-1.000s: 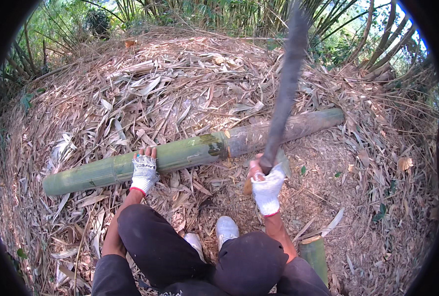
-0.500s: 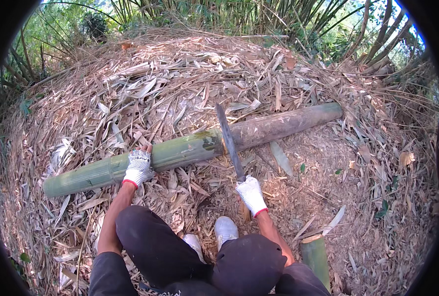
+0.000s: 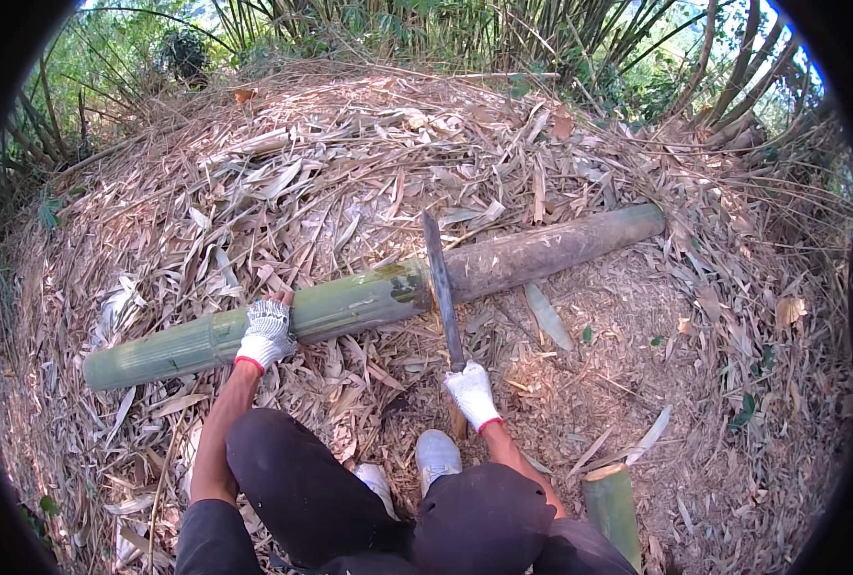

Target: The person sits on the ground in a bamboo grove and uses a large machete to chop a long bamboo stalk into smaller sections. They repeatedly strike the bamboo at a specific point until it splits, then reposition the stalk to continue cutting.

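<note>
A thick bamboo pole (image 3: 345, 305) lies across the ground before me, green on its left part and brown and dull on its right. My left hand (image 3: 267, 332), in a white glove with a red cuff and bare fingertips, grips the green part near a node. In my right hand (image 3: 470, 393), gloved alike, is a machete (image 3: 447, 311) with a long dark blade. Its blade crosses the pole where green meets brown, tip pointing away from me. Whether the edge is sunk into the bamboo I cannot tell. Part of the wooden handle shows below my fist.
A short green bamboo piece (image 3: 612, 508) with a pale cut end stands or lies by my right knee. Dry leaves (image 3: 292, 206) and husks cover the ground. Wood chips (image 3: 532, 379) lie near the blade. Bamboo stems (image 3: 627, 43) grow at the back. My shoes (image 3: 437, 452) are close to the pole.
My right hand and the machete handle have shifted a little left and toward me; the blade still crosses the pole at the same spot. My left hand keeps its place.
</note>
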The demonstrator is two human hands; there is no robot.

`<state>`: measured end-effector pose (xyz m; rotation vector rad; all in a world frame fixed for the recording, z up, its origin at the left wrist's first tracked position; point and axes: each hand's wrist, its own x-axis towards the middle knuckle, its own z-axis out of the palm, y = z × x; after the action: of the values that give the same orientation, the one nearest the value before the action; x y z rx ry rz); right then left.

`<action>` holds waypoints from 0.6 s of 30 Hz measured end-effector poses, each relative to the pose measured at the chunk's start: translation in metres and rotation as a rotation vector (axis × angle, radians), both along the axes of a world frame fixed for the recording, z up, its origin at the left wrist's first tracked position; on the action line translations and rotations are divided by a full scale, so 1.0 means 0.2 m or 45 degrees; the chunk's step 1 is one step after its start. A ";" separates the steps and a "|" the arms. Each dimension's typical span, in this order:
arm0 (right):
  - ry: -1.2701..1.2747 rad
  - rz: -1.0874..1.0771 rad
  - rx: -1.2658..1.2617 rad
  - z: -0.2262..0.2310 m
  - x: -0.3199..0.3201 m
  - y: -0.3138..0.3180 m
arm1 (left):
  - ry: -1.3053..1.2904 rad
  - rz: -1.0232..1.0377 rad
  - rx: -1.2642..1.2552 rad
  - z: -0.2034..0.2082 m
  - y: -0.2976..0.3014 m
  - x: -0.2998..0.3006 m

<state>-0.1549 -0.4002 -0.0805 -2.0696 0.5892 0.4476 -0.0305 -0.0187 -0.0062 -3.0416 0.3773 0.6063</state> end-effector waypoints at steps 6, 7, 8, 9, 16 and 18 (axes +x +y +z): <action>-0.621 -0.199 0.213 0.62 0.10 0.02 | -0.027 0.005 -0.049 0.01 0.04 -0.01; -0.778 -0.345 0.438 0.87 0.17 0.05 | -0.015 0.011 -0.047 0.01 0.03 -0.02; -0.936 -0.441 0.516 0.97 0.21 0.06 | -0.029 -0.009 -0.056 0.00 0.02 -0.02; -1.098 -0.535 0.601 1.02 0.26 0.07 | -0.027 -0.012 -0.060 0.00 0.02 -0.02; -0.135 -0.088 -0.153 -0.02 -0.12 -0.01 | 0.028 -0.033 -0.006 -0.04 -0.02 -0.05; 0.155 -0.312 0.403 0.21 -0.05 0.10 | 0.016 -0.002 0.087 -0.03 0.03 -0.05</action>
<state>-0.1644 -0.3811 -0.0375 -1.6544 0.7802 0.4907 -0.0396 -0.0128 -0.0122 -2.9738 0.3522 0.6254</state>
